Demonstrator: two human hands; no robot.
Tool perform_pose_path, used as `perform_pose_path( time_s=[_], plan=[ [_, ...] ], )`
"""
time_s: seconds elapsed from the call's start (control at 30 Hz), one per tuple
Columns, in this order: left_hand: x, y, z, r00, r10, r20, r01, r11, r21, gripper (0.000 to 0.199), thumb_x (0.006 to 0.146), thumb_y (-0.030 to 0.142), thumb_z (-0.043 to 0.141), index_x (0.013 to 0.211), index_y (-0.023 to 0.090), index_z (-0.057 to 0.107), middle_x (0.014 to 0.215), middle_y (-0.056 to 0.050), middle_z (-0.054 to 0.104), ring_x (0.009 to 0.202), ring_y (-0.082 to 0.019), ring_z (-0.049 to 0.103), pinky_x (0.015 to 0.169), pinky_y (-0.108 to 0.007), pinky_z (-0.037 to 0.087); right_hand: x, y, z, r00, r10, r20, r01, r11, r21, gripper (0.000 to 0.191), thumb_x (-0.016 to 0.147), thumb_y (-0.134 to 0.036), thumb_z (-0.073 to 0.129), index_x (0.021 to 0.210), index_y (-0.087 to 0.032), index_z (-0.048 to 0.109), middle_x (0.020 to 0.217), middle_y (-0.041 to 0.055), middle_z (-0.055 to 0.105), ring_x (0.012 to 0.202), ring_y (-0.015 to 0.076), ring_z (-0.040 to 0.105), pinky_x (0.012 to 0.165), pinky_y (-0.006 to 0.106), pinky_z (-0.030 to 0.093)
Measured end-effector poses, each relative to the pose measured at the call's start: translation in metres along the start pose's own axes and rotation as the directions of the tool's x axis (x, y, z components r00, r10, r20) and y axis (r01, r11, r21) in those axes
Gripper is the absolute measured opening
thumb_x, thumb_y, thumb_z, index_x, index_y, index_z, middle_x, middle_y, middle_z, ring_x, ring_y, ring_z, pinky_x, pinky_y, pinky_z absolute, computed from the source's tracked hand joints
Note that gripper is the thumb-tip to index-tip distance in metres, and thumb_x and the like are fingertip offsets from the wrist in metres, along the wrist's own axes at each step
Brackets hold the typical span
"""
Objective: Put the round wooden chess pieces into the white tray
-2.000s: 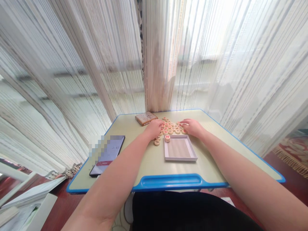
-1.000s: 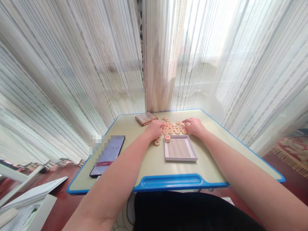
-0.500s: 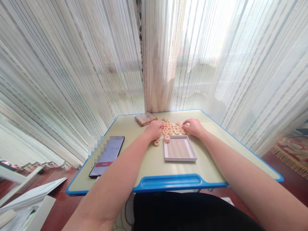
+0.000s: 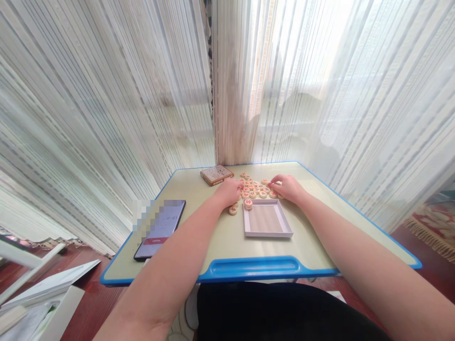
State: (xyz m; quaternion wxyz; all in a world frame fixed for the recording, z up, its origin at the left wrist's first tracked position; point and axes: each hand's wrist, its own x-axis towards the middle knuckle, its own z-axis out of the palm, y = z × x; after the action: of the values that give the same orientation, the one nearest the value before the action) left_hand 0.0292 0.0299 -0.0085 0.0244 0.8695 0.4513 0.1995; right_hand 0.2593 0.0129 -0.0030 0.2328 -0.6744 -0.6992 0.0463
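Note:
Several round wooden chess pieces (image 4: pixel 256 189) with red and black characters lie in a cluster at the middle of the table. At the cluster's left edge is my left hand (image 4: pixel 229 191), its fingers bent down over pieces, the tips partly hidden. My right hand (image 4: pixel 287 187) is at the right edge, thumb and fingers closed on a chess piece (image 4: pixel 270 185). Nearer to me lies a shallow white box tray (image 4: pixel 268 234), with a red-marked piece (image 4: pixel 248 203) stacked in its back left corner. A black-marked piece (image 4: pixel 233 210) lies left of the tray.
A patterned box lid (image 4: pixel 216 174) lies at the back left of the table. A phone (image 4: pixel 161 229) showing a timer is at the left. The blue table edge has a molded groove (image 4: pixel 254 268) in front. Striped curtains hang behind.
The view has shifted slightly. My right hand's fingers have closed in a little on a piece at the right edge; my left hand remains almost in place.

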Motion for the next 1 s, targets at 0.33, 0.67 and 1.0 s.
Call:
perform_pose_path(
  time_s=[0.33, 0.67, 1.0],
  plan=[
    [0.001, -0.001, 0.001, 1.0, -0.009, -0.009, 0.009, 1.0, -0.016, 0.031, 0.078, 0.015, 0.042, 0.09, 0.02, 0.07, 0.098, -0.004, 0.069, 0.099, -0.018, 0.059, 0.092, -0.029, 0.045, -0.001, -0.002, -0.001, 1.0, -0.007, 0.0, 0.007, 1.0, 0.017, 0.021, 0.077, -0.035, 0.058, 0.085, -0.019, 0.069, 0.079, 0.0045, 0.068, 0.079, 0.0184, 0.06, 0.069, 0.025, 0.043],
    [-0.007, 0.021, -0.034, 0.994, -0.013, 0.112, 0.058, 0.91, -0.41, 0.019, 0.064, 0.018, 0.054, 0.076, 0.019, 0.068, 0.113, -0.001, 0.064, 0.103, -0.019, 0.058, 0.094, -0.028, 0.045, -0.006, -0.009, -0.006, 0.999, 0.033, 0.036, -0.036, 0.997, 0.069, 0.015, 0.071, -0.024, 0.054, 0.077, -0.021, 0.067, 0.068, -0.0007, 0.067, 0.066, 0.0147, 0.058, 0.062, 0.023, 0.042],
    [0.0, -0.004, -0.003, 0.959, -0.253, -0.13, 0.199, 0.923, -0.329, 0.028, 0.064, 0.008, 0.04, 0.069, 0.018, 0.065, 0.099, -0.004, 0.068, 0.101, -0.02, 0.057, 0.092, -0.034, 0.044, -0.001, -0.002, 0.002, 0.997, -0.057, 0.056, 0.055, 0.998, 0.033, 0.029, 0.077, -0.024, 0.05, 0.097, -0.02, 0.071, 0.084, 0.0033, 0.072, 0.085, 0.0183, 0.062, 0.077, 0.024, 0.045]
  ],
)
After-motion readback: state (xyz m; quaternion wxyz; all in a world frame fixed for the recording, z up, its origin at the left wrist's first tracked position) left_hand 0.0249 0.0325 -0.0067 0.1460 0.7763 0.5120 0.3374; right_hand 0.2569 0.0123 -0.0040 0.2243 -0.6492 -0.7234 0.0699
